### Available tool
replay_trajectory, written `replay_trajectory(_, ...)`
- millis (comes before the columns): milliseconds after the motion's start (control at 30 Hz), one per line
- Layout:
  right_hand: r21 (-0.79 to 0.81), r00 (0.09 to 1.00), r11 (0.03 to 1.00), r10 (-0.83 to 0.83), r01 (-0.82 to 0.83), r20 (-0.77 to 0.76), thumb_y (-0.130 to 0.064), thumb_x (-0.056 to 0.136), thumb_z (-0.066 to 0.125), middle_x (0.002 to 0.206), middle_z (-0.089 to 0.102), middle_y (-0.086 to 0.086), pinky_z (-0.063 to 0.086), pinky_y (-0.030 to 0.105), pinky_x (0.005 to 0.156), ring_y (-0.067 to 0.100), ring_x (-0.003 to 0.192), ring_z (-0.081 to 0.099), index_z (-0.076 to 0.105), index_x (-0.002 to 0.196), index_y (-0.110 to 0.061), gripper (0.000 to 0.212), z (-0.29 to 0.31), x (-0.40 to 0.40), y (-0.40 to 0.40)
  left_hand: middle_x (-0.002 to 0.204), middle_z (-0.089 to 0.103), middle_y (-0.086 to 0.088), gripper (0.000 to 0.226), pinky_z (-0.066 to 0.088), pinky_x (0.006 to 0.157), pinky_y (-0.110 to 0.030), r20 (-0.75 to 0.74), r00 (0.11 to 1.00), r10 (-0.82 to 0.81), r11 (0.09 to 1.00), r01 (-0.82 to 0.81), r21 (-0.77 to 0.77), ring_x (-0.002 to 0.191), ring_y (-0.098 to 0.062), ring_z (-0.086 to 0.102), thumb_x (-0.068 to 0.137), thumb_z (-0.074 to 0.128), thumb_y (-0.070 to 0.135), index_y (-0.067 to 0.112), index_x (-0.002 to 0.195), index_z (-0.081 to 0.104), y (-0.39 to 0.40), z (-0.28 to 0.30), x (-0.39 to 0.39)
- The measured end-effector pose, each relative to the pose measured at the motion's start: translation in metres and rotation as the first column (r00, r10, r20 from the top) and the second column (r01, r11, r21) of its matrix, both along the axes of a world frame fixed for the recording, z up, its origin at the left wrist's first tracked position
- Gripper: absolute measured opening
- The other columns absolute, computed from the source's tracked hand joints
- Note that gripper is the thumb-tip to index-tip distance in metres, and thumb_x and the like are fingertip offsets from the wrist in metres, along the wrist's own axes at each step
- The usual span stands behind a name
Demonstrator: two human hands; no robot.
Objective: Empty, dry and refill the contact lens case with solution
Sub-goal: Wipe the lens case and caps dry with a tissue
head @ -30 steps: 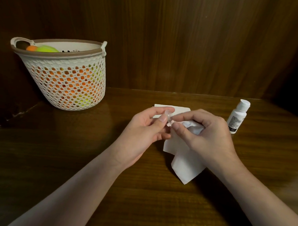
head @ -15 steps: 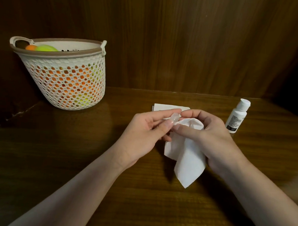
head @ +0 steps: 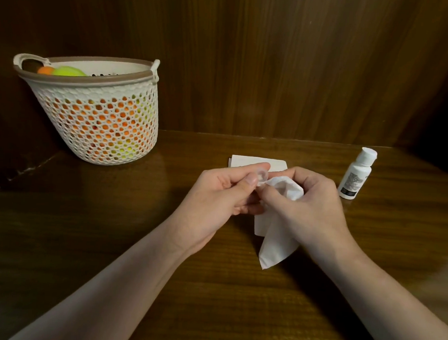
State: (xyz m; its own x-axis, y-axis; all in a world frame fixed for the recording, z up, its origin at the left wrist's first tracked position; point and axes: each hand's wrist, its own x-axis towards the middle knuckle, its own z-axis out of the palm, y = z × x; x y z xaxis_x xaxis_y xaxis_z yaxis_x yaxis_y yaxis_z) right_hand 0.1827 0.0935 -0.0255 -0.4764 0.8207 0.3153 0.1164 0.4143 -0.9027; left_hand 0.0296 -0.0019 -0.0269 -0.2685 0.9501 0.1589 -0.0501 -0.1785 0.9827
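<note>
My left hand (head: 216, 195) pinches a small clear contact lens case (head: 262, 176) between thumb and fingers; only a rounded part of it shows. My right hand (head: 311, 207) grips a white tissue (head: 276, 239), bunched at the top against the case and hanging down toward the table. A second white tissue (head: 254, 161) lies flat on the table just behind both hands. A small white solution bottle (head: 356, 175) with a white cap stands upright to the right of my right hand.
A white perforated basket (head: 97, 118) with a brown rim holds orange and yellow-green balls at the back left. The dark wooden table (head: 112, 242) ends at a wooden wall behind.
My right hand has shifted the bunched tissue around the case, my fingers regripping it. The case has turned slightly in my left hand. Bottle and basket have not moved.
</note>
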Motion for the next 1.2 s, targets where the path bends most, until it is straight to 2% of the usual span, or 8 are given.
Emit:
replay_trajectory(367,-0.044,0.995,0.997,0.062,-0.066,-0.077,-0.029,0.090,0.086,0.096,0.082,-0.014,0.060,0.036,0.080,0.008,0.095,0.076,0.085,0.095,-0.031,0.006,-0.001,0.002,0.003,0.132,0.076,0.004,0.031,0.062,0.088,-0.027,0.055,0.999,-0.003,1.000,0.003,-0.013,0.118,-0.016,0.074,0.106,0.063,0.018,0.032,0.131,0.074,0.000,0.002,0.000)
replay_trajectory(467,-0.002,0.995,0.997,0.080,-0.080,-0.056,-0.033,0.091,0.085,0.104,0.082,-0.018,0.062,0.042,0.091,0.008,0.104,0.075,0.085,0.103,-0.036,0.012,0.000,0.004,0.001,0.116,0.064,-0.013,0.028,0.060,0.087,-0.026,0.118,0.993,-0.026,1.000,0.026,0.006,0.105,-0.022,0.063,0.106,0.064,0.022,0.038,0.122,0.079,-0.001,0.005,0.000)
replay_trajectory(567,0.019,0.996,0.998,0.063,-0.062,-0.060,-0.033,0.091,0.085,0.103,0.082,-0.019,0.063,0.042,0.088,0.007,0.102,0.075,0.084,0.101,-0.038,0.012,0.001,0.003,-0.001,0.106,0.067,-0.013,0.027,0.060,0.088,-0.027,0.143,0.989,-0.036,0.999,0.035,0.004,0.102,-0.019,0.065,0.105,0.064,0.023,0.035,0.125,0.079,-0.002,0.005,0.001)
replay_trajectory(733,0.038,0.998,0.999,0.024,-0.022,-0.055,-0.025,0.089,0.085,0.096,0.080,-0.018,0.062,0.039,0.089,0.004,0.098,0.073,0.080,0.092,-0.034,0.011,0.000,0.001,-0.001,0.136,0.075,0.006,0.029,0.063,0.090,-0.030,0.119,0.993,-0.027,1.000,0.028,0.000,0.122,-0.018,0.074,0.105,0.064,0.015,0.031,0.123,0.079,-0.001,0.004,0.005)
replay_trajectory(867,0.037,0.998,0.998,0.057,-0.056,-0.018,-0.032,0.090,0.087,0.104,0.080,-0.022,0.061,0.043,0.095,0.003,0.106,0.072,0.084,0.100,-0.038,0.012,0.002,0.003,0.001,0.110,0.081,-0.006,0.031,0.062,0.086,-0.027,0.055,0.997,0.048,0.999,-0.049,0.007,0.102,-0.026,0.077,0.106,0.063,0.015,0.023,0.134,0.073,-0.002,0.005,0.001)
replay_trajectory(933,0.040,0.995,0.994,0.098,-0.097,-0.008,-0.036,0.089,0.088,0.109,0.080,-0.023,0.062,0.040,0.093,0.002,0.110,0.072,0.084,0.105,-0.042,0.018,0.006,0.007,0.003,0.113,0.081,-0.010,0.031,0.063,0.084,-0.027,0.020,0.994,0.110,0.994,-0.110,0.001,0.107,-0.030,0.076,0.107,0.061,0.016,0.025,0.135,0.072,-0.003,0.006,0.001)
replay_trajectory(1067,-0.018,0.993,0.993,0.115,-0.115,-0.017,-0.040,0.086,0.088,0.104,0.080,-0.023,0.061,0.021,0.072,-0.003,0.099,0.073,0.082,0.100,-0.041,0.014,0.008,0.010,0.010,0.127,0.078,0.010,0.028,0.064,0.079,-0.024,-0.196,0.946,0.257,0.965,-0.263,-0.005,0.109,-0.004,0.077,0.108,0.060,0.020,0.030,0.130,0.074,-0.003,0.008,0.000)
replay_trajectory(1200,-0.079,0.991,0.988,0.136,-0.135,0.012,-0.039,0.090,0.085,0.095,0.081,-0.018,0.056,0.015,0.058,0.001,0.087,0.075,0.083,0.091,-0.040,0.002,0.010,0.011,0.014,0.120,0.076,0.017,0.027,0.060,0.070,-0.015,-0.365,0.866,0.341,0.937,-0.343,0.063,0.101,0.007,0.073,0.109,0.058,0.020,0.029,0.127,0.076,-0.004,0.009,0.000)
